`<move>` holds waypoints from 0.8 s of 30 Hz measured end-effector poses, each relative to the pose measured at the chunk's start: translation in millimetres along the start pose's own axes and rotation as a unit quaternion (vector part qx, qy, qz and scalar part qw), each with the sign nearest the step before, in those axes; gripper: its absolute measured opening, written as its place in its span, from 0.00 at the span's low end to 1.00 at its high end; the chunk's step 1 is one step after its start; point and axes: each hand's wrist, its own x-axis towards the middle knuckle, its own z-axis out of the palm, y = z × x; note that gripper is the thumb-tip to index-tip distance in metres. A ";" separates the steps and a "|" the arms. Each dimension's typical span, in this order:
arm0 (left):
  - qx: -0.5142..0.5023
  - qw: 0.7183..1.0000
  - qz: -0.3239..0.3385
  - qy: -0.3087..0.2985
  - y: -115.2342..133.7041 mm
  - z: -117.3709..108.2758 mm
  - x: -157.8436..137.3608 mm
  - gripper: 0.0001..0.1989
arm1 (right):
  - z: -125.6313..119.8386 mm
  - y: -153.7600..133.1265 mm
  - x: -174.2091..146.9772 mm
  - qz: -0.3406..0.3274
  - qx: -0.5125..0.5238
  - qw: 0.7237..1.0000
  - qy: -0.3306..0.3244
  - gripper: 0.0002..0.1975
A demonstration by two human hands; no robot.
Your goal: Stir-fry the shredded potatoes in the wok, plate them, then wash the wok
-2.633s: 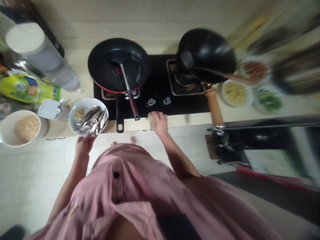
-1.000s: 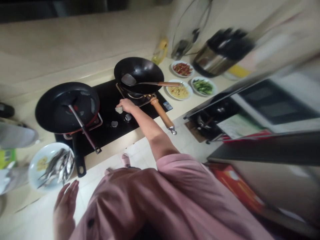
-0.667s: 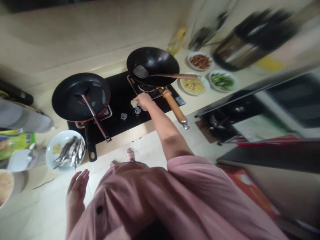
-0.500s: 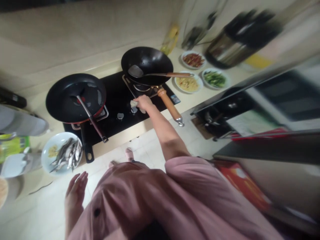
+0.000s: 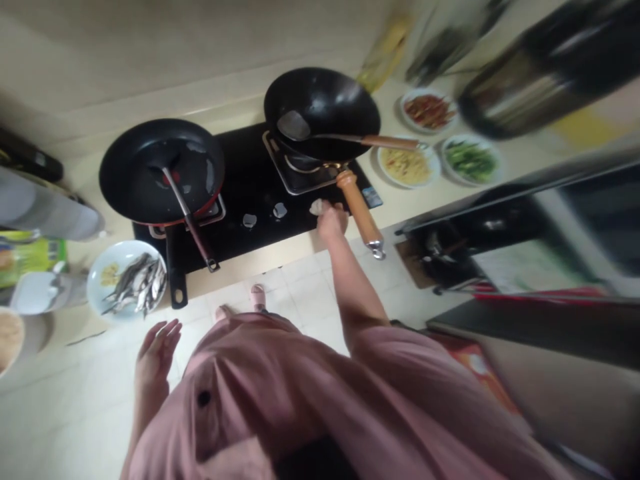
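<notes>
My right hand is closed on a small crumpled off-white cloth, pressed to the black glass stove top near its front edge. The wooden handle of the dark wok is just to the right of that hand. A spatula rests across the wok. My left hand hangs empty, fingers loosely spread, below the plate of small fish. A frying pan with a metal-and-wood-handled utensil in it sits on the left burner.
To the right of the wok stand plates of chopped yellowish pieces, green vegetables and dried red chillies. An oil bottle is behind them. Frying pan and wok handles jut past the counter's front edge. A lidded container stands far left.
My right hand has slid right along the stove front with the cloth, from beside the knobs to beside the wok handle. My left hand stays open; the view has shifted slightly.
</notes>
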 end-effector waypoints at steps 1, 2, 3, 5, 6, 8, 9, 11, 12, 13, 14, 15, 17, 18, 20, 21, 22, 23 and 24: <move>-0.019 1.000 -0.006 0.007 -0.8 3.8 -0.7 0.15 | 4.1 -0.5 -10.9 0.009 -0.019 1.000 0.004 0.18; -0.039 0.999 -0.011 0.016 -1.7 7.2 -0.8 0.15 | 6.9 -1.5 -22.1 0.013 -0.038 0.999 0.004 0.19; -0.061 0.998 -0.016 0.026 -2.5 10.1 -0.4 0.15 | 7.9 -3.7 -32.7 0.012 -0.052 0.999 0.000 0.21; -0.096 0.994 -0.022 0.043 -3.2 14.1 0.9 0.15 | 4.3 -13.2 -48.4 -0.014 -0.069 0.998 -0.005 0.25; -0.107 0.993 -0.023 0.049 -3.1 15.3 1.4 0.15 | 0.3 -21.4 -52.1 -0.039 -0.075 0.996 0.000 0.26; -0.122 0.991 -0.027 0.055 -2.3 16.5 1.5 0.15 | -8.4 -44.2 -49.1 -0.107 -0.088 0.990 0.017 0.29; -0.126 0.990 -0.031 0.055 -1.8 16.8 0.9 0.15 | -11.4 -58.1 -42.4 -0.145 -0.093 0.985 0.023 0.30; -0.131 0.989 -0.037 0.057 -1.8 17.1 -0.9 0.15 | -11.9 -87.3 -21.0 -0.205 -0.101 0.974 0.017 0.31; -0.133 0.989 -0.036 0.060 -2.4 17.3 -1.9 0.15 | -9.1 -101.1 -8.1 -0.222 -0.103 0.970 0.007 0.30; -0.136 0.988 -0.035 0.064 -3.5 17.3 -2.7 0.15 | -4.6 -113.6 4.7 -0.231 -0.105 0.967 -0.007 0.29; -0.138 0.987 -0.034 0.069 -5.1 17.1 -3.1 0.15 | 1.1 -124.4 16.3 -0.226 -0.113 0.967 -0.028 0.28; -0.140 0.987 -0.033 0.073 -7.0 16.6 -3.3 0.15 | 7.4 -133.2 25.9 -0.213 -0.125 0.967 -0.054 0.26; -0.142 0.986 -0.035 0.081 -11.2 14.8 -2.9 0.14 | 19.5 -145.4 36.8 -0.177 -0.151 0.967 -0.101 0.22; -0.143 0.985 -0.037 0.084 -13.3 13.6 -2.5 0.14 | 24.6 -149.1 38.2 -0.161 -0.163 0.966 -0.118 0.20; -0.147 0.984 -0.042 0.087 -17.0 10.9 -2.2 0.14 | 32.4 -153.4 35.3 -0.137 -0.180 0.965 -0.136 0.16; -0.149 0.984 -0.045 0.086 -18.6 9.6 -2.1 0.14 | 35.3 -154.6 32.4 -0.129 -0.185 0.964 -0.140 0.14; -0.152 0.984 -0.048 0.085 -20.1 8.5 -2.1 0.14 | 37.8 -155.6 29.7 -0.121 -0.191 0.964 -0.143 0.13; -0.154 0.983 -0.051 0.083 -21.5 7.6 -2.0 0.14 | 39.8 -156.4 27.6 -0.113 -0.196 0.963 -0.146 0.14; -0.158 0.982 -0.054 0.083 -22.9 6.8 -1.8 0.14 | 41.5 -157.1 26.4 -0.107 -0.201 0.962 -0.150 0.14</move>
